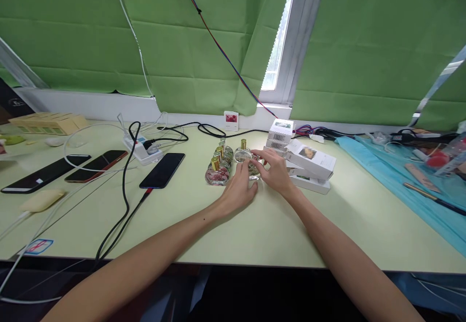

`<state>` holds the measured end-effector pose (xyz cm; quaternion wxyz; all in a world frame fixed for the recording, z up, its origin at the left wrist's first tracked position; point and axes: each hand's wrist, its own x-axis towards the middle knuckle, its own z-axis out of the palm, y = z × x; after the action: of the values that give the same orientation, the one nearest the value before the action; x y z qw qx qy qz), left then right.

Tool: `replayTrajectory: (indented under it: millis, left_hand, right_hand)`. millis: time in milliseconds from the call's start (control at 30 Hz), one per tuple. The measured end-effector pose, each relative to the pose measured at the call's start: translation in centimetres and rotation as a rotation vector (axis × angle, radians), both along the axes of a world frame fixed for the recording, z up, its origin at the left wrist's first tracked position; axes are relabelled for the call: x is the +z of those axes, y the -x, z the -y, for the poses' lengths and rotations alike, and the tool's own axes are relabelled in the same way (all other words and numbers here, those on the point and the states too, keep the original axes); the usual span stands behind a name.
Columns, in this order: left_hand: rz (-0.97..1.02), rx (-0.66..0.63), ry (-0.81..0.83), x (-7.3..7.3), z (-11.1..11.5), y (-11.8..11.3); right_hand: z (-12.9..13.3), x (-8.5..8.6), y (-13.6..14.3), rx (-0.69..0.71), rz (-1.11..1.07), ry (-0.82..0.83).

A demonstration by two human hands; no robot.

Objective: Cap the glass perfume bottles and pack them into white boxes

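Observation:
Several round glass perfume bottles with gold caps stand in a row on the pale table, the nearest perfume bottle (217,175) pinkish inside. Right of that row stands another clear perfume bottle (242,155). In front of it, my left hand (239,190) and my right hand (274,171) close around one more perfume bottle (255,172), set on the table. My left fingers rest at its near left side, while my right fingers bend over its top and right side. My fingers hide most of this bottle and its cap. Beside my right hand lie stacked white boxes (311,159).
Left of the bottles are a phone (162,170), two more dark phones, a white power strip (142,151) and loose cables. A small white box (231,121) stands at the back. Blue plastic sheeting (393,174) with clutter covers the right side. Green curtains hang behind.

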<state>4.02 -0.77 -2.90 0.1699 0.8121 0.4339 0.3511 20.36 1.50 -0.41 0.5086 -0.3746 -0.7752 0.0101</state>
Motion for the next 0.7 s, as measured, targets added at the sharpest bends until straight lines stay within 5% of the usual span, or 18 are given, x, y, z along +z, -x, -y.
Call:
replayTrajectory:
  millis: [700]
  left_hand:
    - [-0.031, 0.004, 0.023, 0.37, 0.10, -0.05]
  right_hand:
    - [-0.57, -0.58, 0.04, -0.038, -0.010, 0.024]
